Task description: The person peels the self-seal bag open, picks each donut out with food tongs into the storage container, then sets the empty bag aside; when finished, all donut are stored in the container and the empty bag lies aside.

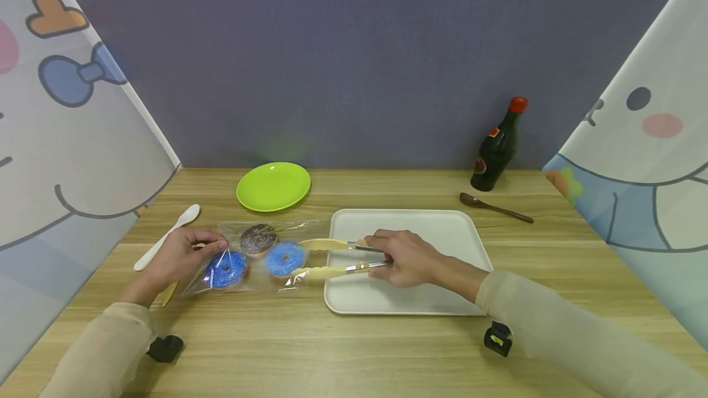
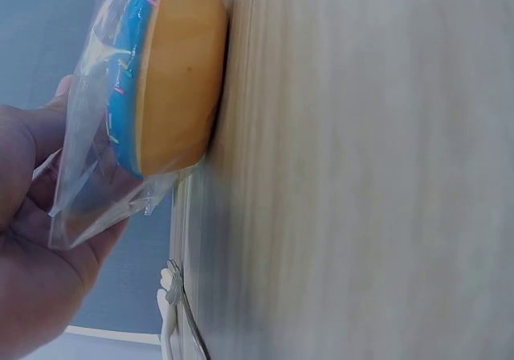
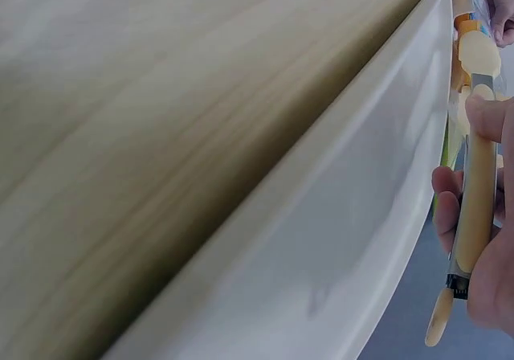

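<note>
My left hand (image 1: 177, 257) pinches the left part of a clear plastic bag (image 1: 193, 284) between thumb and fingers. A deep blue doughnut (image 1: 225, 270) with sprinkles lies just beside those fingertips, its tan side (image 2: 183, 79) seen through the film in the left wrist view. Behind it is a chocolate doughnut (image 1: 258, 239). My right hand (image 1: 406, 257) grips a pair of tongs (image 3: 476, 199) with cream-coloured ends, pointing left over the tray. The tong ends are spread around a lighter blue doughnut (image 1: 284, 258) at the bag's right part.
Under my right hand is a white tray (image 1: 409, 303). A green plate (image 1: 273, 187) lies behind the bag, a white spoon (image 1: 166, 238) to its left. At the back right are a dark bottle (image 1: 496, 153) with a red cap and a brown spoon (image 1: 498, 207). Walls enclose the table.
</note>
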A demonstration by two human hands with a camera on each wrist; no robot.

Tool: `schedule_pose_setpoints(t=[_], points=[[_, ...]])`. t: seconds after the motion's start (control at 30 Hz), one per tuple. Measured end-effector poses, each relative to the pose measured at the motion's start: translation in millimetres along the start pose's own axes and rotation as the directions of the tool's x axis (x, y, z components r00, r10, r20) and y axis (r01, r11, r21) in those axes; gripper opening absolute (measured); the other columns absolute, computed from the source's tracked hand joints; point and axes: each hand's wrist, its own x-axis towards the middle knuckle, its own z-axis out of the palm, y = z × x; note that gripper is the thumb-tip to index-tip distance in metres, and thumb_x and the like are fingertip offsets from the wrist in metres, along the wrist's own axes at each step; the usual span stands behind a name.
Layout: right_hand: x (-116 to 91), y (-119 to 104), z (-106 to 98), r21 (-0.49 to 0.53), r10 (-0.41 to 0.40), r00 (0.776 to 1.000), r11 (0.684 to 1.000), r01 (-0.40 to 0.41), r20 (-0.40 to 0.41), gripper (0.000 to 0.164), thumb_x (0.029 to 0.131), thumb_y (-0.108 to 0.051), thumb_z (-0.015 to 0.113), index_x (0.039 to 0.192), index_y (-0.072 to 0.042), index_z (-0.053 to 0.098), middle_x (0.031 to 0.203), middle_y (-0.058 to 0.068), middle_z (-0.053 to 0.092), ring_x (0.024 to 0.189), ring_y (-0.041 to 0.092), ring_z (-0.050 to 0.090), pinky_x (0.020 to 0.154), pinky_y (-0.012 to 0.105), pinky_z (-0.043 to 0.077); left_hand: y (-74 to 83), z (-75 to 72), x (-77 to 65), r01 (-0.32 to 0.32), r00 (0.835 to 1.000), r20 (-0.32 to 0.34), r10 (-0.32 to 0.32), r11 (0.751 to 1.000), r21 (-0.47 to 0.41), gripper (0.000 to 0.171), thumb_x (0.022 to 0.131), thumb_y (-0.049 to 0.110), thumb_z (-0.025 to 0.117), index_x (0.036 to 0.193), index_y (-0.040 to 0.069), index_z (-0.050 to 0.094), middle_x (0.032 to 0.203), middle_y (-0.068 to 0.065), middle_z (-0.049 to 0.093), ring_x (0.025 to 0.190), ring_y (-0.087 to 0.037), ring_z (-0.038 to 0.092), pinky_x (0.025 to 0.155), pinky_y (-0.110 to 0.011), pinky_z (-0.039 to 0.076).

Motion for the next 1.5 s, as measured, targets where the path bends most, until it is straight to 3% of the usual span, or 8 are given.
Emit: schedule_pose_setpoints(t=[0.4,0.63,1.07,1.5], points=[[-32,13,-7,0.027,0.011,0.996,1.000,-0.009,-0.090,0.046,0.080,-0.024,0.075,0.118,0.000,0.062,0.088,0.000,0.058,0.059,0.000,0.043,0.052,0.020,0.040,0.7,1.4,-0.1,-0.022,1.000,-0.010,0.021,1.000,-0.016,0.005,0.084,-0.001,0.070,0.084,0.002,0.074,0.084,-0.005,0.068,0.077,0.000,0.058,0.066,-0.013,0.048],[-47,19,-11,0.036,0.046,0.991,0.998,-0.042,-0.124,0.046,0.081,-0.024,0.075,0.118,0.000,0.061,0.091,0.001,0.059,0.060,0.005,0.048,0.054,0.021,0.042,-0.7,2.1,-0.6,-0.017,1.000,-0.020,0.017,1.000,0.003,0.005,0.085,0.000,0.070,0.083,0.003,0.073,0.082,-0.005,0.068,0.078,0.001,0.058,0.066,-0.011,0.047],[-76,43,-13,-0.029,0.056,0.974,0.998,-0.064,-0.219,0.046,0.076,-0.019,0.079,0.112,0.005,0.064,0.087,0.001,0.060,0.058,0.003,0.046,0.052,0.021,0.040,0.2,2.3,-0.9,-0.005,1.000,-0.029,0.005,1.000,0.005,0.006,0.085,-0.001,0.068,0.083,0.002,0.073,0.084,-0.006,0.068,0.079,0.001,0.057,0.068,-0.011,0.046],[-84,54,-12,-0.046,0.121,0.972,0.990,-0.133,-0.202,0.050,0.075,-0.018,0.079,0.114,0.007,0.063,0.083,-0.001,0.057,0.059,0.003,0.043,0.052,0.022,0.039,-5.5,3.3,-1.3,-0.002,1.000,-0.023,0.001,1.000,-0.017,0.006,0.086,-0.002,0.067,0.085,0.001,0.073,0.084,-0.006,0.068,0.077,0.001,0.057,0.066,-0.011,0.047]])
